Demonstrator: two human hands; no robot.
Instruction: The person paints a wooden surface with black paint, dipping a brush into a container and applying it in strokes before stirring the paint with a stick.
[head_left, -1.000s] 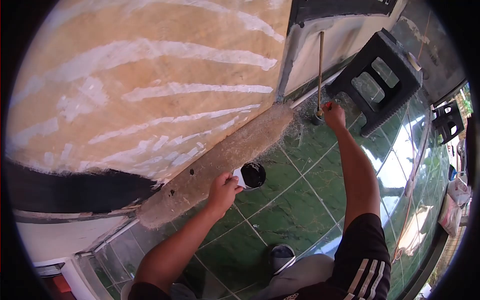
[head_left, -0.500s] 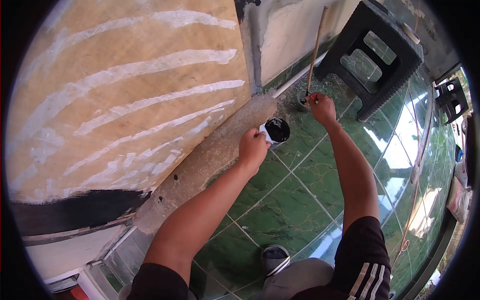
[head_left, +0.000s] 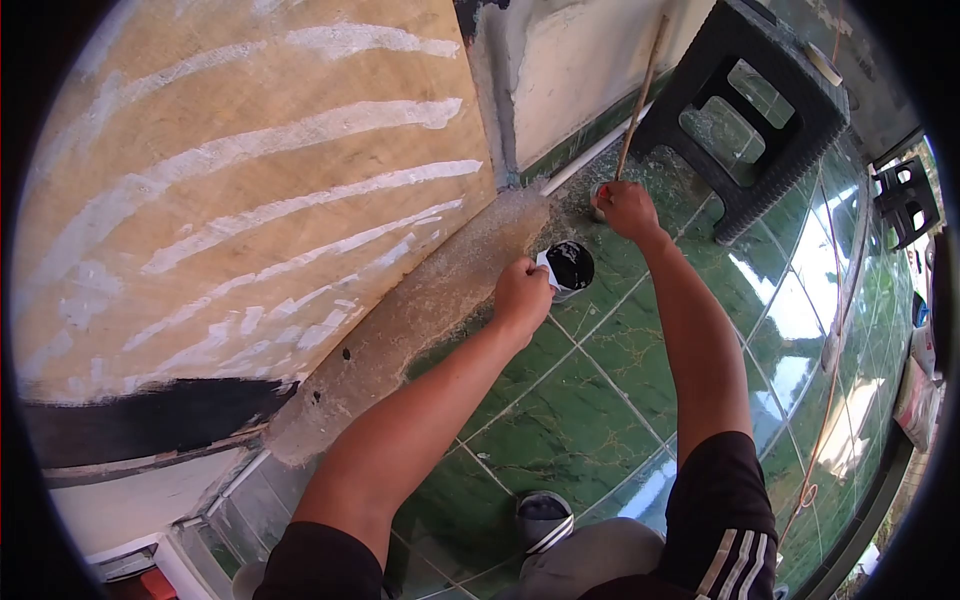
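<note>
My left hand (head_left: pixel 525 295) grips the near side of a cup of black paint (head_left: pixel 572 267); a white piece, perhaps its handle or a label, shows beside my fingers. White flecks lie on the dark paint. Further off, my right hand (head_left: pixel 630 211) is closed at a small container (head_left: pixel 599 203) on the floor, mostly covered by the fingers. What those fingers pinch is hidden. Just beyond them a thin wooden stick (head_left: pixel 642 100) slants up towards the wall. On my left stands a tan board (head_left: pixel 230 190) with white brushed streaks and a black painted lower edge.
A black plastic stool (head_left: pixel 740 120) stands at the upper right, a roll of tape (head_left: pixel 823 64) on it. Another dark stool (head_left: pixel 907 203) is at the far right. Green tiles (head_left: pixel 560 400) cover the floor, and a cord (head_left: pixel 825 420) crosses them. My sandalled foot (head_left: pixel 545 515) is below.
My left hand and the paint cup have moved slightly right. My right hand has shifted left and now covers most of the small container; the stick leans a little more.
</note>
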